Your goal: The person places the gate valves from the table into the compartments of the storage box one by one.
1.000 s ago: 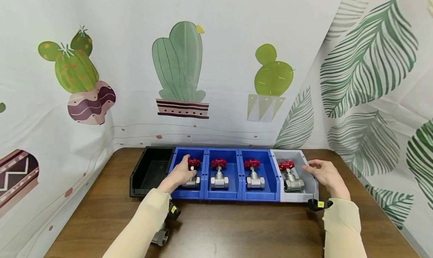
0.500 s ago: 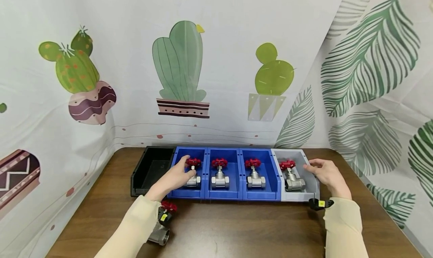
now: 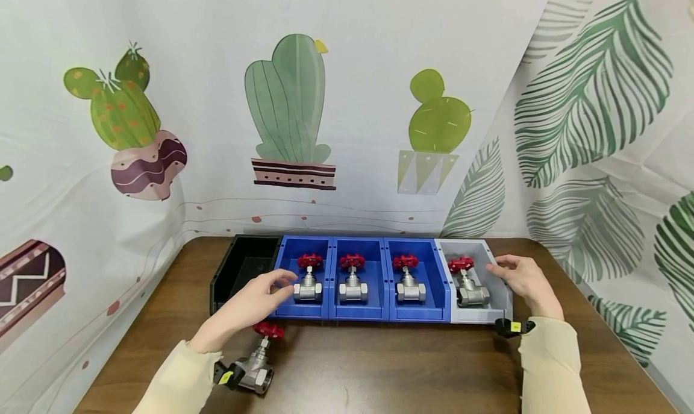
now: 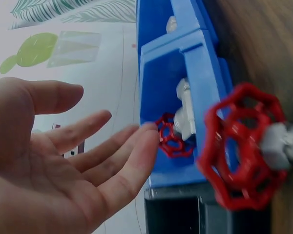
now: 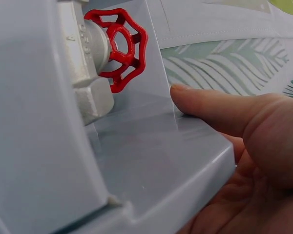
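My left hand (image 3: 246, 302) is over the front of the black bin (image 3: 218, 299), fingers loosely spread with nothing between them. Its fingertips overlap the left blue bin (image 3: 300, 311), which holds a steel gate valve (image 3: 308, 291) with a red handwheel. Below that wrist, another gate valve (image 3: 259, 366) lies on the table, its red wheel large in the left wrist view. My right hand (image 3: 527, 284) grips the right side wall of the grey bin (image 5: 180, 180), thumb at the rim and fingers outside. Inside the grey bin is a tilted gate valve (image 3: 470, 293).
Two more blue bins, the middle bin (image 3: 358, 313) and the right bin (image 3: 420, 314), each hold one upright valve. The bins stand side by side along the back of the brown wooden table (image 3: 379, 366). A printed cloth (image 3: 363, 100) hangs right behind them.
My left hand has drawn back, left and toward me, from the valve in the left blue bin. The valve on the table has come into fuller view. My right hand has stayed put.
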Motion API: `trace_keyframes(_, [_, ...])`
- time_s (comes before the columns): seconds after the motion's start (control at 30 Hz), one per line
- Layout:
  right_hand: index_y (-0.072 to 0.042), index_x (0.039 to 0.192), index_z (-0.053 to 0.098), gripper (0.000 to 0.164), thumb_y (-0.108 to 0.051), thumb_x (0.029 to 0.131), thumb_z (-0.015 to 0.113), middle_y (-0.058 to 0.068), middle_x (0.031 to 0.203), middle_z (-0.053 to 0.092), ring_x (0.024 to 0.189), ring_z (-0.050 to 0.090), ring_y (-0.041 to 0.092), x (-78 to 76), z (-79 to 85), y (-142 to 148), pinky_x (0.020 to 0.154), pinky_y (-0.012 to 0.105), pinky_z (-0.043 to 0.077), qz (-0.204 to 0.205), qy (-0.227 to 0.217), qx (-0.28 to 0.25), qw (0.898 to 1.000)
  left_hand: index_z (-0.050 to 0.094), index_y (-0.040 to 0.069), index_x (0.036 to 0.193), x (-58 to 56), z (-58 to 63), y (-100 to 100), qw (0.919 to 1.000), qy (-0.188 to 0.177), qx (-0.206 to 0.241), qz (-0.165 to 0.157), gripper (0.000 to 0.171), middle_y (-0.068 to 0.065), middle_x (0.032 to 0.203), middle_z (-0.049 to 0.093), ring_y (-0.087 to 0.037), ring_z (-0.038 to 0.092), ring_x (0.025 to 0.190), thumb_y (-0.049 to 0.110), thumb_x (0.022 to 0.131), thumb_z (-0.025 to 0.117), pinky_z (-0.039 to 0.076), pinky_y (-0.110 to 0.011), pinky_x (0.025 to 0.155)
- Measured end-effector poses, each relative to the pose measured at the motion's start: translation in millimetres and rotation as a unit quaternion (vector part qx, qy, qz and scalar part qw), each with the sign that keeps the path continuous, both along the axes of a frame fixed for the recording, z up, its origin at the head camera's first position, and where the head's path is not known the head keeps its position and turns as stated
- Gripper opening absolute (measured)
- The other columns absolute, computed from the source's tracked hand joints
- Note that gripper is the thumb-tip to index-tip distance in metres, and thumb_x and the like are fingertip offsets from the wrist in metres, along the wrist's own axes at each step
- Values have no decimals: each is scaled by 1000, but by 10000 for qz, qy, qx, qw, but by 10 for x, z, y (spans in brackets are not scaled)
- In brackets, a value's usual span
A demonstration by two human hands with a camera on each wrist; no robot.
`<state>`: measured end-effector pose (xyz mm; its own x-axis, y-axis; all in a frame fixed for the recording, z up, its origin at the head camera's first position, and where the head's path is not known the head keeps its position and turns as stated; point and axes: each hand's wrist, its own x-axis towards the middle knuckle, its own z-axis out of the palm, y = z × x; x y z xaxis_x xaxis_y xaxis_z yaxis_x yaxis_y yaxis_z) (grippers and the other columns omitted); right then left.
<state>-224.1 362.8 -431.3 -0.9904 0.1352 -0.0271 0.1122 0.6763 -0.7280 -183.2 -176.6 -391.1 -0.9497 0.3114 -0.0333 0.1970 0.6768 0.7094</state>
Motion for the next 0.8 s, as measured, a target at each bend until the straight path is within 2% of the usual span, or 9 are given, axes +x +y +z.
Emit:
trace_keyframes(0.17, [12,123,55,53,-30,94,67,19,101,59,86,51,27,-6,-8,0,65,33,43,-75,-53,-49,9999,62,9,124,102,-52,-141,9999,-65,53,-76,27,-6,113,65,-16,60,92,20,100,57,51,-37,79])
trace_keyframes(0.27, [12,124,55,54,-31,95,65,23,106,58,90,52,30,-4,-8,3,66,33,43,-59,-85,-26,9999,63,10,123,145,-102,-224,9999,-29,129,-86,25,-7,111,65,-15,60,91,17,99,58,50,-36,78])
trace_keyframes(0.4, [12,125,55,55,-33,95,65,27,110,58,93,53,32,0,-2,7,68,34,44,-1,-42,52,10000,63,10,121,209,-150,-327,9998,60,164,6,23,-6,110,66,-15,60,91,17,99,58,50,-35,77])
trace_keyframes(0.57, [12,124,55,55,-33,95,65,26,110,59,93,53,31,1,1,6,68,34,44,26,5,57,10000,64,10,120,279,-211,-416,9996,-24,147,236,23,-2,107,65,-14,60,93,16,99,59,50,-35,80])
trace_keyframes(0.8, [12,124,55,54,-33,95,65,29,118,56,98,51,35,14,18,-8,70,35,42,0,-48,68,10000,64,5,116,376,-319,-485,9995,150,208,172,23,-2,98,61,-15,58,89,12,95,63,48,-30,75])
